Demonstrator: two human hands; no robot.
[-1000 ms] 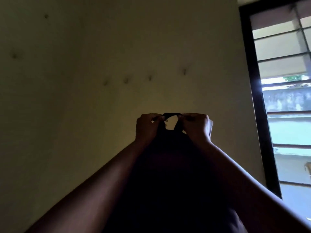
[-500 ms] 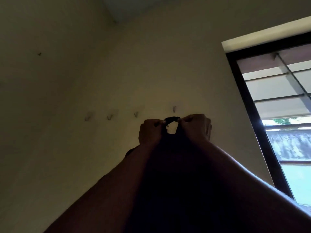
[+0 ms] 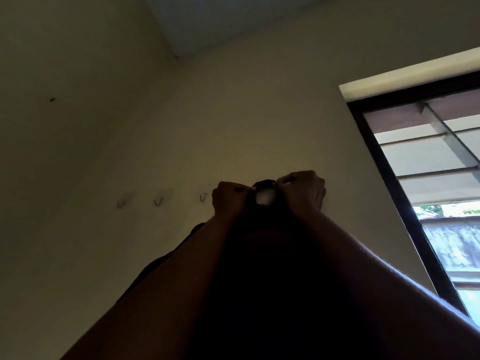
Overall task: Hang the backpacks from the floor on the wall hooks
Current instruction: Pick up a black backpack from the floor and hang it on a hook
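A dark backpack [image 3: 265, 268] is held up against the pale wall between my raised arms. My left hand [image 3: 228, 201] and my right hand [image 3: 304, 190] each pinch one side of its black top loop [image 3: 265, 183] and stretch it open. A pale hook plate [image 3: 264, 198] shows through the loop opening; whether the loop rests on the hook I cannot tell. Three more small metal wall hooks sit in a row to the left: one [image 3: 202, 197] beside my left hand, another [image 3: 158, 201], and the farthest [image 3: 121, 203].
A dark-framed barred window [image 3: 389, 165] stands close on the right. The room corner and ceiling [image 3: 207, 19] are above. A small dark mark [image 3: 52, 99] is on the left wall.
The view has tilted upward, bringing the ceiling into sight. My hands have lifted the loop up the wall until it covers the rightmost hook, which was clear above the loop half a second ago.
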